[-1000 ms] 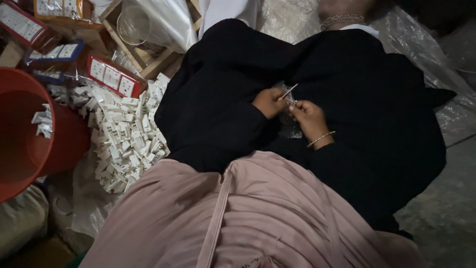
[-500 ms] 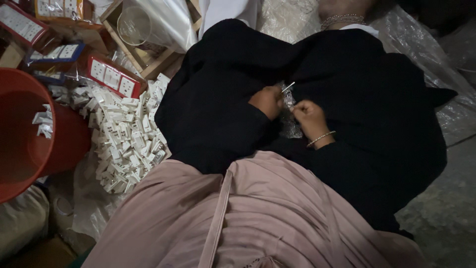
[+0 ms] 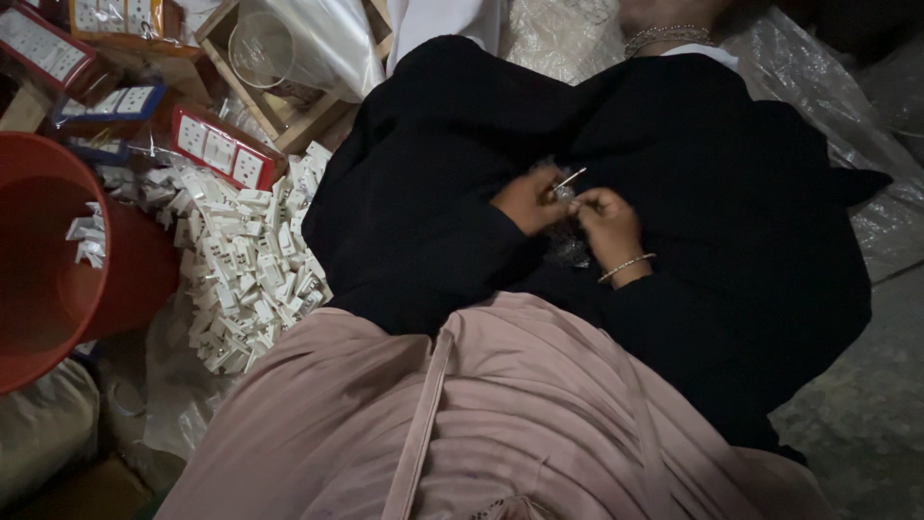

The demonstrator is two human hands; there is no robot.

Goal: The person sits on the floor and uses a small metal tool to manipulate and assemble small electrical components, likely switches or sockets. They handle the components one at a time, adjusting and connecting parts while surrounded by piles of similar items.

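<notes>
Head view, straight down (close, lap)

A floor-level assembly or packing workplace is suggested: a heap of small white plastic parts (image 3: 252,252) is piled on clear plastic sheeting (image 3: 828,96), beside a large red plastic tub (image 3: 58,260), printed cardboard boxes (image 3: 223,146) and an open wooden crate (image 3: 289,106).

Dim light falls on a grey concrete floor (image 3: 857,424) spread with crinkled clear plastic sheeting (image 3: 847,96), and left of that sheeting lie a heap of small white parts (image 3: 250,260), a red tub (image 3: 58,260) and an open wooden crate (image 3: 279,106).
</notes>
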